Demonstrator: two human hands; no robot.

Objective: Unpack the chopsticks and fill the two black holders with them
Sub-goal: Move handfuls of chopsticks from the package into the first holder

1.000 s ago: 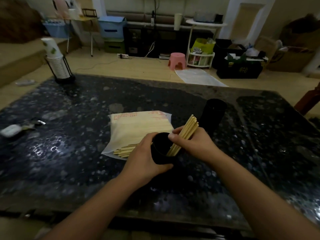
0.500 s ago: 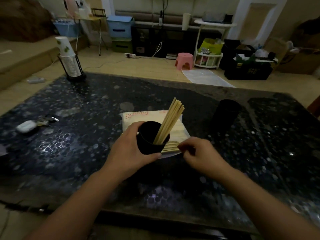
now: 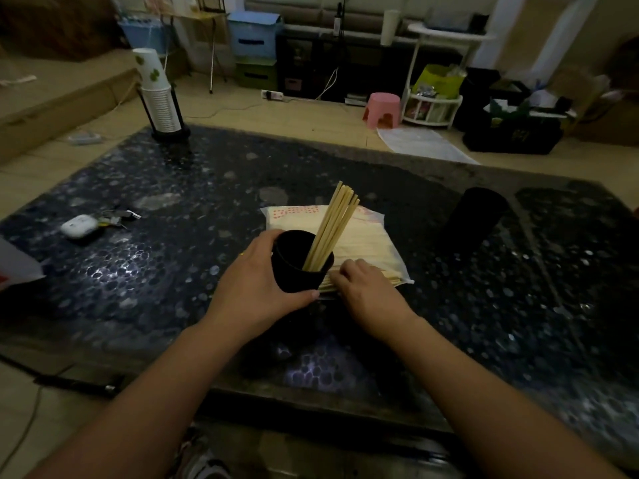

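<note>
My left hand (image 3: 257, 283) is gripping the near black holder (image 3: 297, 271), where a bundle of chopsticks (image 3: 332, 226) is leaning. My right hand (image 3: 366, 292) is pinching loose chopsticks (image 3: 390, 276) at the packet (image 3: 363, 236) mouth.

Dim indoor scene, wide-angle view bent at the edges.
Weak overhead light leaves pale glare patches on the dark glossy pebble-patterned tabletop (image 3: 145, 271); the far clutter is soft, corners darken, and the forearms at the bottom stretch and blur.

Pale wooden chopsticks (image 3: 332, 228), matt black holder (image 3: 297, 271), glossy speckled table (image 3: 155, 271)
</note>
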